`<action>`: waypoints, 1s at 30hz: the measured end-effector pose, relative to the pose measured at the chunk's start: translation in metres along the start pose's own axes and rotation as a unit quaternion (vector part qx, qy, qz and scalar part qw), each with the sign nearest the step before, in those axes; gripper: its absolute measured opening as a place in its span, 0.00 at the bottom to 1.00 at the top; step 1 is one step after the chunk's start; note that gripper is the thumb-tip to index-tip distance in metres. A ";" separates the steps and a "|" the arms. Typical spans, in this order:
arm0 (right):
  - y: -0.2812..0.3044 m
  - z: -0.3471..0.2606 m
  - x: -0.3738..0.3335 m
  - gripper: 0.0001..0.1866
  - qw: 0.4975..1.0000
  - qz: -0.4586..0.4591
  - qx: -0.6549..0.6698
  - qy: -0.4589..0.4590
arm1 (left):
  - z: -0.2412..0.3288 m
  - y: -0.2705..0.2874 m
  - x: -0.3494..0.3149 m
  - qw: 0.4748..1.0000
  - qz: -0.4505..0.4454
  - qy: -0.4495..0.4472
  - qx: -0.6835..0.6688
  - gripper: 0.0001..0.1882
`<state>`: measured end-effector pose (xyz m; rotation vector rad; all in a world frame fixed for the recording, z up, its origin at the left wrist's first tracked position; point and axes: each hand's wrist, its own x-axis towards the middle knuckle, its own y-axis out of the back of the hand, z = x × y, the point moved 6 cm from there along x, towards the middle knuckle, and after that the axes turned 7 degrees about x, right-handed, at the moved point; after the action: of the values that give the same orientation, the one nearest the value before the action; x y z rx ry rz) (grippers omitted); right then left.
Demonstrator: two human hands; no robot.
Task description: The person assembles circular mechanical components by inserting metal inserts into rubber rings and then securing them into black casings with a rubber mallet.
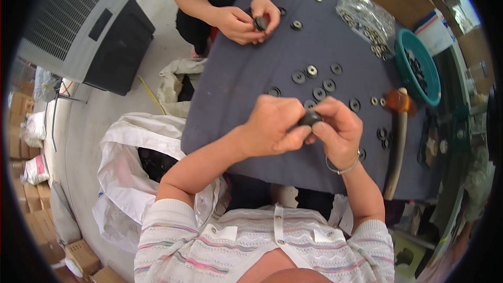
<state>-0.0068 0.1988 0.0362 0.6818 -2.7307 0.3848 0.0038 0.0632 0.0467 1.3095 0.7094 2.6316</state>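
Observation:
Over the near part of the grey cloth-covered table, I grip a small black round wheel-like piece between both hands. My left hand is closed on its left side, thumb against it. The fingertips of my right hand, which has a bracelet at the wrist, pinch its right side. The fingers hide part of the piece. Just beyond my hands lie several black ring-shaped wheels, and one wheel with a metal centre. Small metal rings lie to the right.
Across the table, another person's hands hold a similar black piece. A mallet lies at right, near a teal basin of dark parts and a clear bag with metal rings. White sacks and an air cooler stand left.

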 end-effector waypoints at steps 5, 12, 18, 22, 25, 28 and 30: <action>0.002 0.002 0.004 0.10 0.999 -0.013 0.043 0.008 | -0.005 0.001 -0.002 1.000 0.011 0.011 -0.026 0.11; 0.006 0.005 0.010 0.10 0.999 -0.011 0.035 -0.005 | -0.011 -0.003 0.003 0.997 -0.016 0.067 -0.037 0.10; 0.007 0.006 0.014 0.11 0.998 -0.026 0.056 -0.002 | -0.013 -0.001 0.003 0.998 -0.015 0.057 -0.023 0.10; 0.008 0.007 0.016 0.11 0.999 -0.015 0.030 -0.018 | -0.013 0.002 0.002 0.998 0.000 0.055 0.004 0.10; 0.008 0.009 0.016 0.11 0.999 -0.025 0.037 -0.018 | -0.014 0.002 0.002 0.998 0.008 0.065 0.001 0.11; 0.008 0.008 0.016 0.10 0.999 -0.011 0.028 -0.027 | -0.017 0.001 0.000 0.997 0.003 0.078 0.002 0.12; 0.007 0.008 0.016 0.10 0.999 -0.013 0.033 -0.024 | -0.020 -0.002 -0.002 0.996 -0.003 0.085 0.003 0.13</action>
<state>-0.0253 0.1957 0.0335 0.7522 -2.7629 0.4602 -0.0107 0.0571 0.0345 1.0914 0.7439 2.7619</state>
